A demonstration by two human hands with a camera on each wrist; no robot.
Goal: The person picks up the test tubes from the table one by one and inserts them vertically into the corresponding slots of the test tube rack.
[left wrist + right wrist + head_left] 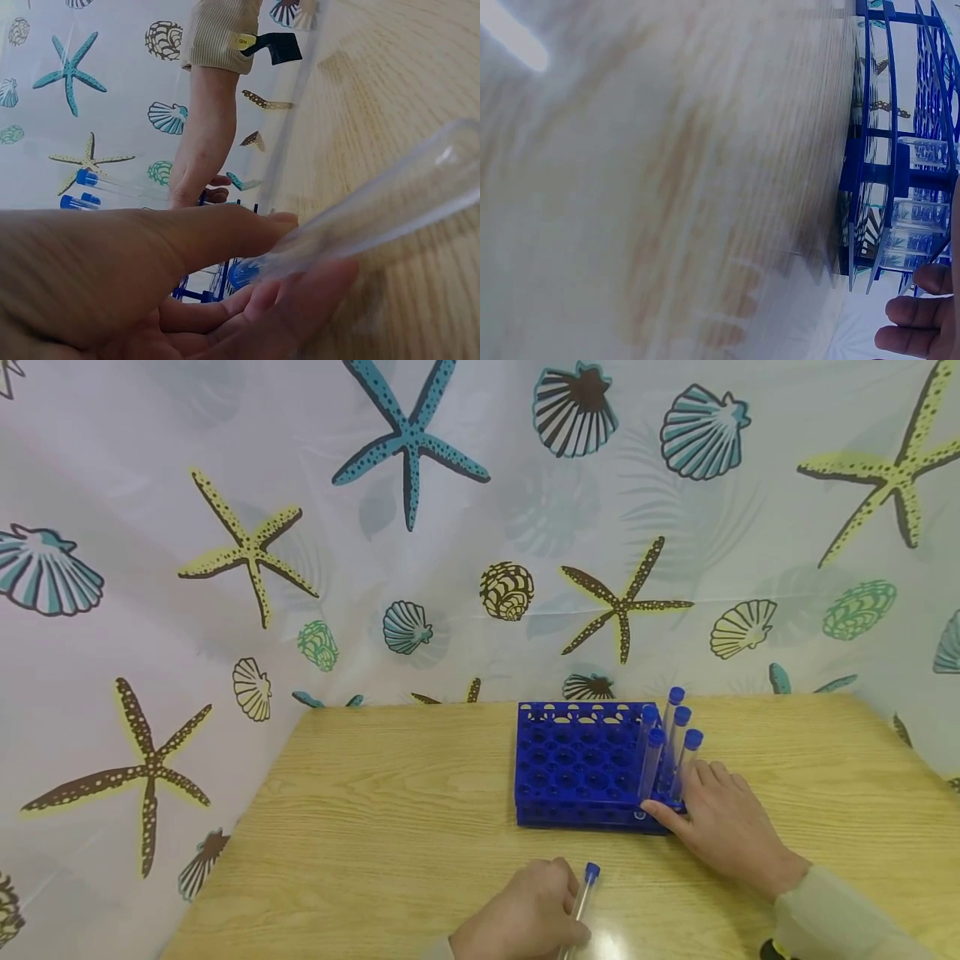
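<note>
My left hand [525,910] pinches a clear test tube [582,897] with a blue cap, in front of the rack. The tube leans, cap end up and toward the rack; in the left wrist view its rounded bottom points to the right. A blue test tube rack [577,816] stands on the table, and my right hand [723,822] grips its right end, thumb at the front corner and fingers along the side. Several capped test tubes [651,768] stand upright in the rack's right-hand holes. The other holes to the left hold no tubes.
The wooden table [375,810] runs back to a white curtain [450,568] printed with starfish and shells. A small dark and yellow object [772,950] shows by the right sleeve [832,914] at the bottom edge.
</note>
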